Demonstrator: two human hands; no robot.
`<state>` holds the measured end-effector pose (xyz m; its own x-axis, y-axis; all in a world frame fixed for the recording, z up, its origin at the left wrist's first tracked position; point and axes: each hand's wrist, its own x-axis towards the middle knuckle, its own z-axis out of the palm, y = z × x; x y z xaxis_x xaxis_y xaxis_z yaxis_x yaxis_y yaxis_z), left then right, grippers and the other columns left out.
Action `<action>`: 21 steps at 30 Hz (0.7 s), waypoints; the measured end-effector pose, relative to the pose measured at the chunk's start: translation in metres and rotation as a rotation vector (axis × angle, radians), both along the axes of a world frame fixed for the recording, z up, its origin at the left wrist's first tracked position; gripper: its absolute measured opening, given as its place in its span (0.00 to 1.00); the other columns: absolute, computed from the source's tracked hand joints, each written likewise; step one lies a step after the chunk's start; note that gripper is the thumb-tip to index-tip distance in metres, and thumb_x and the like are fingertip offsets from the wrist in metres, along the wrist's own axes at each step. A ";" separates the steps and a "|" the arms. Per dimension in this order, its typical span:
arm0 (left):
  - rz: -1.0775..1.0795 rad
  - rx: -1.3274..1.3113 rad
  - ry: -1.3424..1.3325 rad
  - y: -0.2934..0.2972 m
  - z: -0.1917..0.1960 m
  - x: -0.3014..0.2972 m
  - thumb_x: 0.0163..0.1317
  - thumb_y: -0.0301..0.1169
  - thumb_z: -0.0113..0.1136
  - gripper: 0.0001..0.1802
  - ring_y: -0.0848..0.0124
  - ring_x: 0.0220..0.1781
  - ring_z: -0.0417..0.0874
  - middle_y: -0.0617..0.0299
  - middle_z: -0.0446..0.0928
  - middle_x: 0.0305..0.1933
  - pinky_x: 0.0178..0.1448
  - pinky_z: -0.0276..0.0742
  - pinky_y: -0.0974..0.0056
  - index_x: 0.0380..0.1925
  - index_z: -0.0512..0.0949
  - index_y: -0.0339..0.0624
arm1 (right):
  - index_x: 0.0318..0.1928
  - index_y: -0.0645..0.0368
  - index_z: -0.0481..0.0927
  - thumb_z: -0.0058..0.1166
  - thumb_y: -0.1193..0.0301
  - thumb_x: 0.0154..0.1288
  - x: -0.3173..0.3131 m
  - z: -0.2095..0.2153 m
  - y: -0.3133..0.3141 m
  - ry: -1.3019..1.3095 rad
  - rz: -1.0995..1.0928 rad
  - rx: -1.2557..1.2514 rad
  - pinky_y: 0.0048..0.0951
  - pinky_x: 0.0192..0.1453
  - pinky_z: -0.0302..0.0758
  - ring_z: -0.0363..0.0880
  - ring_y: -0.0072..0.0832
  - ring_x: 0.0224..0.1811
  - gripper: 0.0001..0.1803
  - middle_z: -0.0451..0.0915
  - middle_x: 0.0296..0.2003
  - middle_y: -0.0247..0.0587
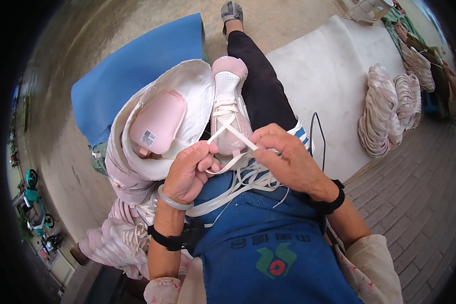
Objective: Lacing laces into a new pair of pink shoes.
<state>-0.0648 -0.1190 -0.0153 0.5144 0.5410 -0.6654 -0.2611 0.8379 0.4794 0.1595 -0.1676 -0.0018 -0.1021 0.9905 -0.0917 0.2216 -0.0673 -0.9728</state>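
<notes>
A pink and white shoe upper [230, 96] lies over my lap with its toe end pointing away from me. Two ends of a flat white shoelace [229, 124] cross above its eyelets. My left hand [193, 164] pinches one end between thumb and fingers. The other end runs taut into my right hand [282, 156], which is also closed on it. Several loose white laces [245, 183] lie across my blue apron [258, 228] below the hands. To the left of the shoe upper, nested uppers [124, 147] hold a pink insole-shaped piece [159, 121] with a small printed label.
More stacked uppers [119, 240] sit low on the left, and further bundles [382, 111] rest at the right on a white sheet [324, 66]. A blue mat [142, 66] lies at upper left. A thin black wire loop [316, 137] stands right of my right hand.
</notes>
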 end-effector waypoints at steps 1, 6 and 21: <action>0.005 -0.003 0.001 -0.001 0.005 -0.007 0.72 0.34 0.45 0.13 0.76 0.25 0.72 0.71 0.63 0.19 0.45 0.78 0.68 0.39 0.74 0.34 | 0.37 0.68 0.78 0.49 0.74 0.61 0.009 0.003 0.004 0.118 -0.057 -0.198 0.29 0.42 0.71 0.76 0.30 0.37 0.09 0.77 0.33 0.43; 0.125 0.186 0.044 -0.013 0.027 -0.045 0.72 0.34 0.42 0.13 0.78 0.20 0.64 0.73 0.57 0.16 0.44 0.77 0.64 0.35 0.73 0.36 | 0.25 0.59 0.72 0.50 0.71 0.65 0.026 -0.016 0.017 0.866 -0.514 -0.578 0.25 0.27 0.70 0.70 0.20 0.21 0.10 0.73 0.25 0.35; 0.967 0.652 -0.192 -0.064 0.107 -0.271 0.65 0.24 0.51 0.05 0.49 0.71 0.58 0.48 0.72 0.54 0.77 0.37 0.39 0.35 0.75 0.34 | 0.27 0.61 0.75 0.59 0.63 0.63 0.084 -0.059 0.034 0.321 -0.646 -0.618 0.19 0.13 0.51 0.55 0.12 0.13 0.15 0.71 0.22 0.30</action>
